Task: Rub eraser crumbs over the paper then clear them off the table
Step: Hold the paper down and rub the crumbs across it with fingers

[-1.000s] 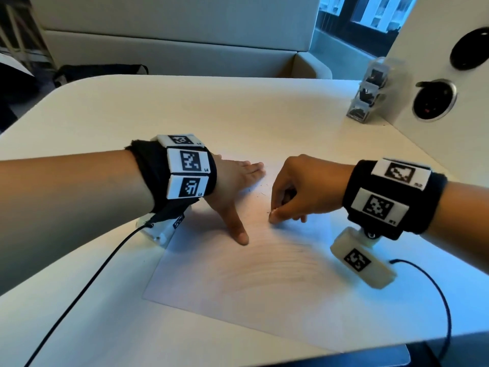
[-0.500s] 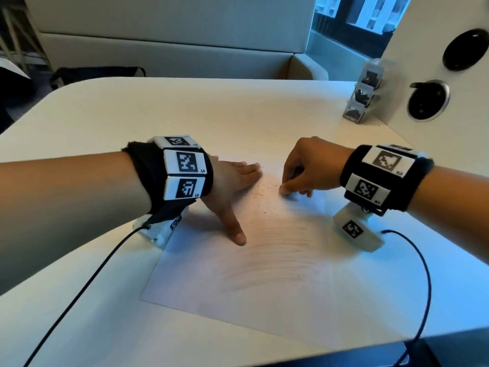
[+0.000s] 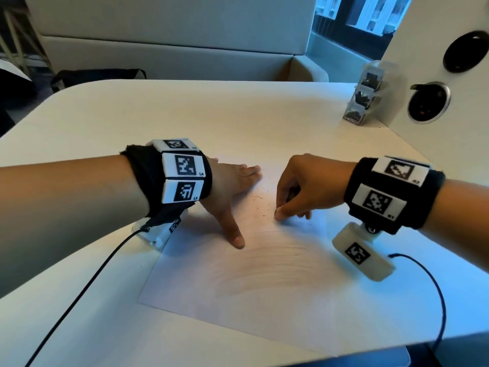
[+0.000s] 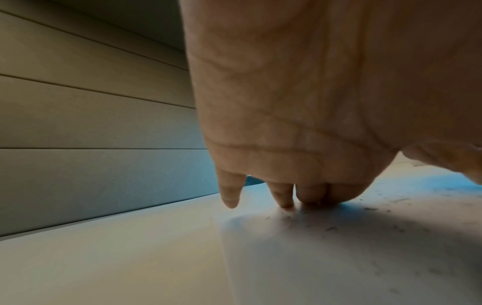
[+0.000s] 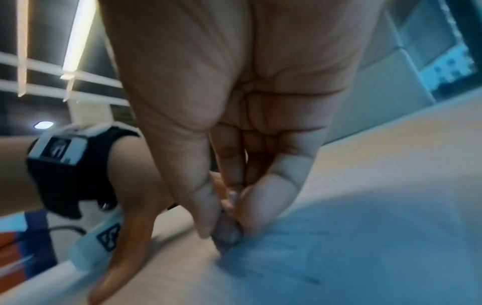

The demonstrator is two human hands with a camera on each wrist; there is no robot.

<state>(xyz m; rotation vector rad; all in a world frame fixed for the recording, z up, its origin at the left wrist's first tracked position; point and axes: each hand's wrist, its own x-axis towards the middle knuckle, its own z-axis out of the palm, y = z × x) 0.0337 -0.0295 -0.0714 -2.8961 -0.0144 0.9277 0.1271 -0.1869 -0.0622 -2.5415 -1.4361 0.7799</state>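
Note:
A white sheet of paper (image 3: 264,282) with faint pencil smudges lies on the table. Dark eraser crumbs (image 3: 258,197) are scattered on its far part, between the hands, and show as specks (image 4: 331,229) in the left wrist view. My left hand (image 3: 232,192) lies flat on the paper's far left corner with fingers straight and thumb spread, pressing it down. My right hand (image 3: 293,200) has curled fingers and pinches a small grey eraser (image 5: 227,233) between thumb and fingertips, its tip on the paper. From the head view the eraser is hidden by the fingers.
The white table (image 3: 211,115) has a white panel with round sockets (image 3: 428,102) at the right and a small clear stacked holder (image 3: 365,94) beside it. A sofa (image 3: 172,49) stands behind. Black cables (image 3: 79,295) trail from both wrist cameras.
My right hand with the eraser went away from me across the paper, then came back toward me. The left hand stayed pressed in place.

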